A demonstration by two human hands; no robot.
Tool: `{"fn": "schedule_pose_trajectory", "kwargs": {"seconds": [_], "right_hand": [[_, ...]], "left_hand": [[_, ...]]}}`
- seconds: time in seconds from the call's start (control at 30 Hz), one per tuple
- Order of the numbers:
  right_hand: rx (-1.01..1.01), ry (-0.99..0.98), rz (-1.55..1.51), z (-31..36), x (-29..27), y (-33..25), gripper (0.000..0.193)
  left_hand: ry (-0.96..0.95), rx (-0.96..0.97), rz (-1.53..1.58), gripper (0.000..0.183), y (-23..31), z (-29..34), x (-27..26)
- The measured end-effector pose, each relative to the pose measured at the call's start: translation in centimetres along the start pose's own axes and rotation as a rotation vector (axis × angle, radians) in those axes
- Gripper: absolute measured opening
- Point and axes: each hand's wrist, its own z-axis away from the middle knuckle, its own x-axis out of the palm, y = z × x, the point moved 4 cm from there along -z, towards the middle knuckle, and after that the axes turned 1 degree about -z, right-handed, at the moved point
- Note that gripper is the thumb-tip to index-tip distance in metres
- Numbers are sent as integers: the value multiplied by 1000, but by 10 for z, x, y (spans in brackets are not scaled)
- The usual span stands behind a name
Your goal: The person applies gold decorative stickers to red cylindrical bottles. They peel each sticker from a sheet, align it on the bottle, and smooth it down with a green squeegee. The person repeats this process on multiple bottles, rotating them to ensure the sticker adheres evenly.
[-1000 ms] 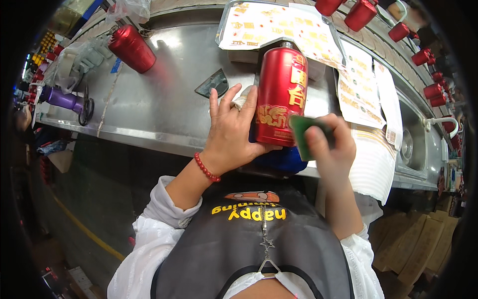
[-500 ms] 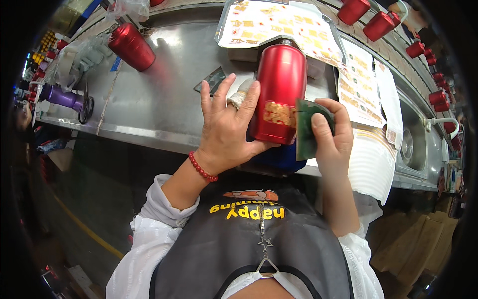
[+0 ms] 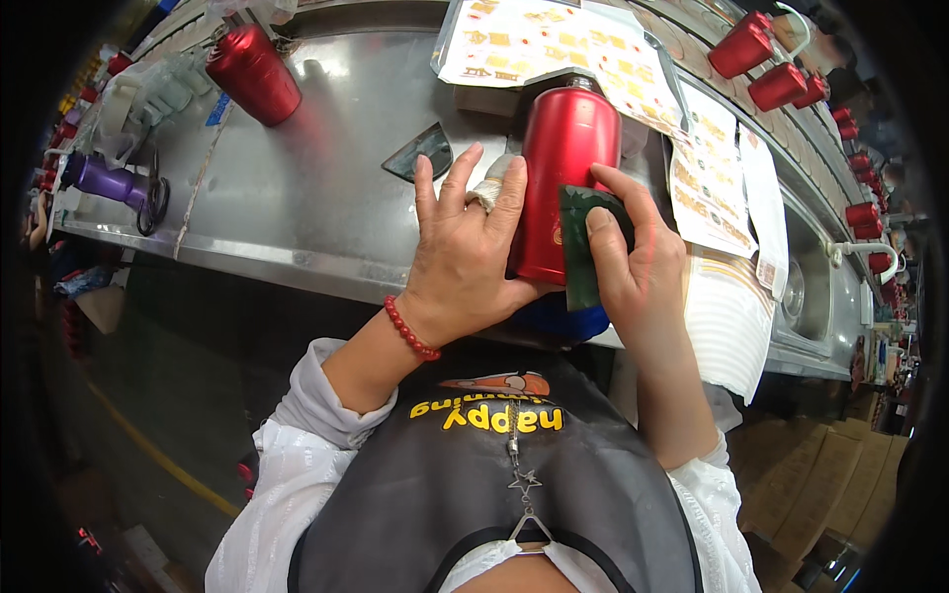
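A shiny red metal bottle (image 3: 568,138) lies in front of me, its threaded neck pointing away. My left hand (image 3: 457,252) steadies it between thumb and index finger along the left side and base; the other fingers spread free, one wearing a whitish wrap (image 3: 486,192). In my right hand (image 3: 647,262) a dark green scraper (image 3: 581,257) is pinched, its edge against the bottle's lower part. My right index finger reaches up to the bottle's right side. A small patch of gold print shows left of the scraper. Something blue (image 3: 563,321) sits under the bottle's base.
Sheets with gold and orange prints (image 3: 554,44) lie on a tray beyond the bottle, others (image 3: 707,188) at right beside a ribbed white stack (image 3: 730,321). A dark flat piece (image 3: 420,153), another red bottle (image 3: 254,77) and a purple heat gun (image 3: 109,183) lie left. A sink (image 3: 806,282) is right.
My right hand and the scraper have moved left across the bottle. The gold lettering that showed on its lower part is now mostly out of sight. My left hand keeps its hold.
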Motion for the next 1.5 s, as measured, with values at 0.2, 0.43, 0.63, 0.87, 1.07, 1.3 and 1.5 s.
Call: {"fn": "schedule_pose_trajectory", "kwargs": {"seconds": [0.2,0.43,0.63,0.87,1.07,1.3,1.5], "right_hand": [[-17,-107,200,-6,7,-14,34],[230,189,-449,22,-27,53,22],[184,168,-530,29,-6,51,25],[240,173,-605,41,-1,67,23],[242,125,-601,39,4,78,23],[236,133,-589,38,6,82,23],[241,148,-603,39,6,83,24]], "left_hand": [[74,4,92,106,9,-1,-1],[-64,-7,95,105,-11,12,12],[-34,26,100,106,-5,11,12],[57,122,155,94,-7,17,9],[-25,431,147,73,-12,1,4],[-66,648,11,65,-16,-24,1],[-14,788,-65,56,3,-14,6]]}}
